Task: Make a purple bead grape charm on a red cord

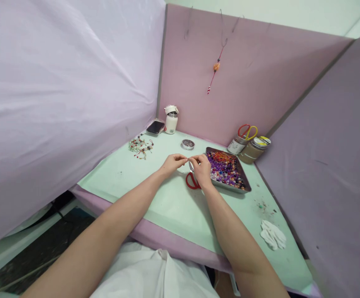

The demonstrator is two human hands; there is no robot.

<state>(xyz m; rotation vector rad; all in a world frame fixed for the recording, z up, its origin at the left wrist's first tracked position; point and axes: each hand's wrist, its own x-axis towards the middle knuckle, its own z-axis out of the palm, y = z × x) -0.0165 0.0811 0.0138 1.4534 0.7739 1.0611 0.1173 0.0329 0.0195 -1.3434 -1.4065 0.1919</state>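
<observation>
L hand [174, 162], R hand [202, 169]: fingers pinched, item unclear; tray [231, 187] holds beads [225, 170].

Tray [229, 188] on table [174, 207], scissors [191, 182] just left; 2 jars [250, 152] behind tray; phone [155, 127] left of bottle [171, 121] in far corner.

Mint-green table [174, 207]; red-handled scissors [192, 182]; silver tray [229, 188], purple and red beads [225, 167]; pink partition [245, 74].

Green table [174, 207] with bead tray [231, 187], scissors [191, 182], tissue [272, 235]
</observation>
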